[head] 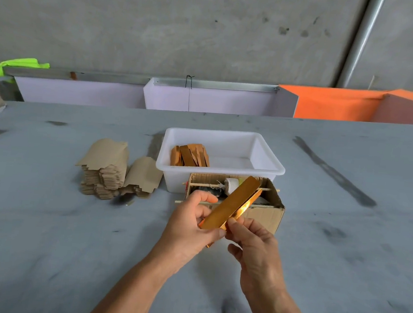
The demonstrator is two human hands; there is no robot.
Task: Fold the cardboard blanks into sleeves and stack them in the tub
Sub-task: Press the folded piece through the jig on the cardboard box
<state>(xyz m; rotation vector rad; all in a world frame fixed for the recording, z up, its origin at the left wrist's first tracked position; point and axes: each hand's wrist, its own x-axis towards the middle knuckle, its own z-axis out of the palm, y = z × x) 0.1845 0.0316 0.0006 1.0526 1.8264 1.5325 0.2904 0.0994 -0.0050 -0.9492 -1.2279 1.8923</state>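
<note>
Sleeve in hand: a gold-faced sleeve (231, 203) is being held above the bench (43, 242), in front of a small carton (268, 213); it is touching neither.
Long axis: it is running from the hands at 7 o'clock up toward 1 o'clock, the far end pointing over the carton toward the tub (223, 135).
Fold state: two long panels are showing, and a lit gap is opening along the right edge; I judge the fold is being closed, not finished.
Left hand (189, 229): the grip is clamping the sleeve's near end, thumb on top, fingers curling underneath.
Right hand (250, 242): the grip is pinching the near right edge of the sleeve, thumb and forefinger closed on it.
Tub position: it is lying at 12 o'clock from the hands, just beyond the carton, well apart from the sleeve's near end.
Tub contents: finished sleeves (190, 156) are leaning together in the left part; the right part is showing bare floor.
Blanks: a stack (104, 170) is sitting at 10 o'clock from the hands, just beside the tub's left wall.
Nearer hand: both are sitting at the near end; the left is lying closer to the stacked sleeves.
Coming move, as judged: the placing is calling for a forward carry along the sleeve's own axis, over the carton, then a leftward turn toward 11 o'clock.
Risk, as judged: the far end is passing close above the carton's rim.
</note>
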